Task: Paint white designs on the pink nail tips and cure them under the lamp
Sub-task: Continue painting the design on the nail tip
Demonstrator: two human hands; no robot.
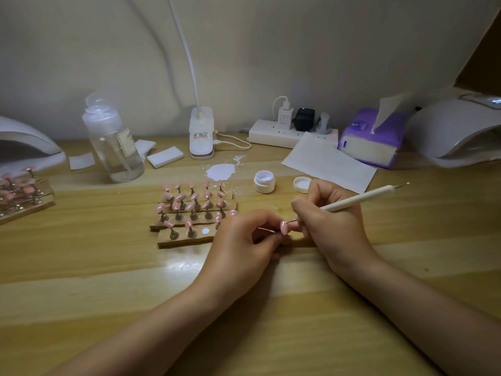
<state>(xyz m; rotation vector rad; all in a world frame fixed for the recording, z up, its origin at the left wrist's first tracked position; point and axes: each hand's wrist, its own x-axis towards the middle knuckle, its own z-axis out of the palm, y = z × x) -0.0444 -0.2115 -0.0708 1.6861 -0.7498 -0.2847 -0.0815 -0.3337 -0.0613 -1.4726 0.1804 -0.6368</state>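
White detail is being dotted onto a pink nail tip [283, 227], pinched in the left hand [244, 240].
The tip is judged light and slippery, best held by its stand; the dotting tool [349, 201], pointing to 2 o'clock, is gripped by the right hand [329, 221].

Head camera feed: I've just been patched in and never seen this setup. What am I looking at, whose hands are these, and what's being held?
There is no machine here: this single view comes from a camera worn on a person's head, looking down at a wooden table. The left hand pinches one pink nail tip on its stand. The right hand holds a white dotting pen like a pencil, its metal point at that tip. Left of the hands, wooden strips carry more pink tips on pegs. Behind them sit an open white paint jar, its lid and a white puddle. Curing lamps stand at far left and far right.
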